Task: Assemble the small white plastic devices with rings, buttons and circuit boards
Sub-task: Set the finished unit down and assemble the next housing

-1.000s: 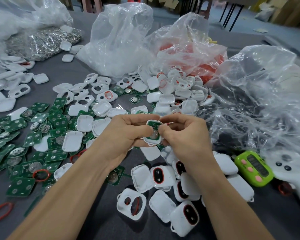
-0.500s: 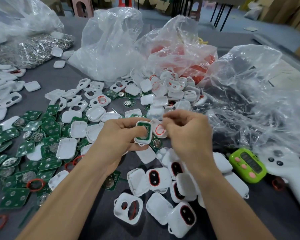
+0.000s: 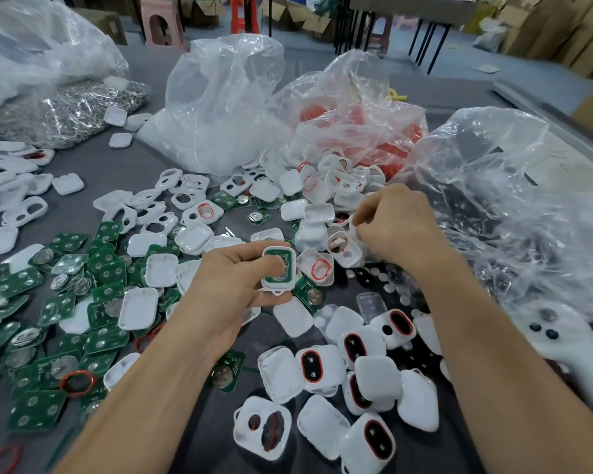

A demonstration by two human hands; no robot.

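Head view: your left hand (image 3: 233, 285) grips the half-built shell (image 3: 277, 284), its green board (image 3: 290, 263) seated inside, low over the table (image 3: 144, 165) at centre. Your right hand (image 3: 401, 227), at that shell a second ago, has swung off to the heap (image 3: 319, 213) of white parts on the right, where its curled fingers pinch a cover (image 3: 355, 234). The board looks fitted, so you are likely fetching the closing piece. Finished units (image 3: 317, 367) lie between your forearms.
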